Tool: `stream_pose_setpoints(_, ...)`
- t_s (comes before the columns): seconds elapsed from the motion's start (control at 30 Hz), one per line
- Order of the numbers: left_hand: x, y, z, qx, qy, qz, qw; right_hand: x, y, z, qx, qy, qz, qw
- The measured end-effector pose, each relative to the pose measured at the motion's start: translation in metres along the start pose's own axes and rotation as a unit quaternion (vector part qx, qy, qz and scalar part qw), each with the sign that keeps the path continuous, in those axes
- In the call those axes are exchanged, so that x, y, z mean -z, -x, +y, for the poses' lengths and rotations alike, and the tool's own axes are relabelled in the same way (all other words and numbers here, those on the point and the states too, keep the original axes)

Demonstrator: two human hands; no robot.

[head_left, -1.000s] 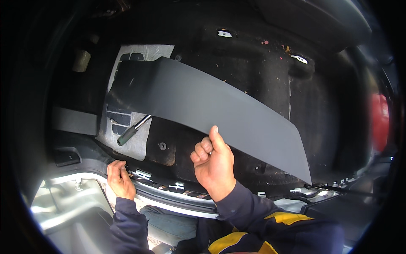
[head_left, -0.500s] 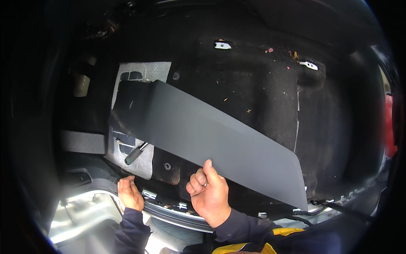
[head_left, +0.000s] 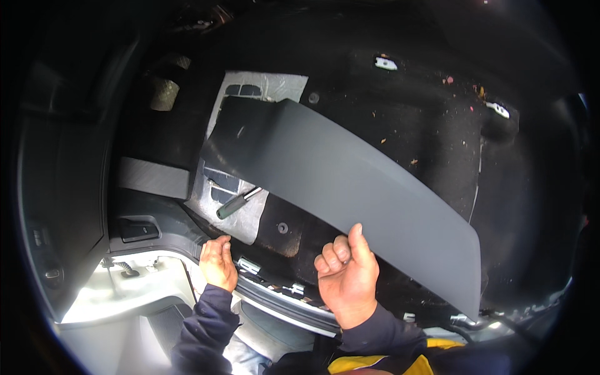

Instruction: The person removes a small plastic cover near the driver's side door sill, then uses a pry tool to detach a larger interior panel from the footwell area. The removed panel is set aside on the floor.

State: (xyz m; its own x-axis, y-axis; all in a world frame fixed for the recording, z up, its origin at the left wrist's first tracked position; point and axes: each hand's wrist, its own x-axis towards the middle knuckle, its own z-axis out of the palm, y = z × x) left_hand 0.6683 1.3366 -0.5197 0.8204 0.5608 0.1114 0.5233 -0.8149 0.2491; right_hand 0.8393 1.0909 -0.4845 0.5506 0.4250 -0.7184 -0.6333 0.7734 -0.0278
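Observation:
My left hand [head_left: 219,265] rests on the door sill trim [head_left: 178,219], its fingers bent over the end of the trim. Palm up, my right hand [head_left: 350,281] has its fingers curled in and its thumb raised. The thumb overlaps the near edge of a long dark grey plastic trim panel [head_left: 362,181]. Whatever those curled fingers may hold is hidden. The panel lies slantwise over the car floor, its left end covering part of a silvery mat [head_left: 250,234]. From under the panel sticks out a tool with a dark green handle [head_left: 231,206] and a metal shaft.
Black carpet [head_left: 431,162] with scattered crumbs and leaf bits covers the floor, with white metal brackets [head_left: 386,63] showing through it. White clips [head_left: 250,265] line the sill. To the left are the open door [head_left: 62,187] and a grey pedal-like plate [head_left: 153,178].
The whole view has shifted and turned, so the panel and both hands appear farther right. Hands and panel keep about the same places relative to the car. More of the open door shows.

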Motion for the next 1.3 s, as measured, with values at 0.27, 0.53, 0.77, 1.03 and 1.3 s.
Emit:
stream_pose_setpoints(0.27,0.002,-0.003,0.002,0.026,0.013,-0.008,1.000,0.000,0.005,0.003,0.021,0.026,0.005,0.999)
stream_pose_setpoints(0.53,0.005,-0.005,0.004,0.016,0.065,-0.001,0.998,0.003,0.012,0.003,0.041,0.038,-0.017,0.998)
stream_pose_setpoints(0.77,0.006,-0.004,-0.002,0.058,0.109,0.004,0.992,0.006,-0.001,0.015,0.034,0.063,0.017,0.997)
stream_pose_setpoints(1.03,0.006,0.002,-0.014,0.038,0.151,0.044,0.987,0.013,-0.021,0.030,0.072,0.114,0.044,0.990)
stream_pose_setpoints(1.3,0.003,0.003,-0.018,0.034,0.151,0.032,0.987,0.015,-0.029,0.035,0.065,0.106,0.046,0.991)
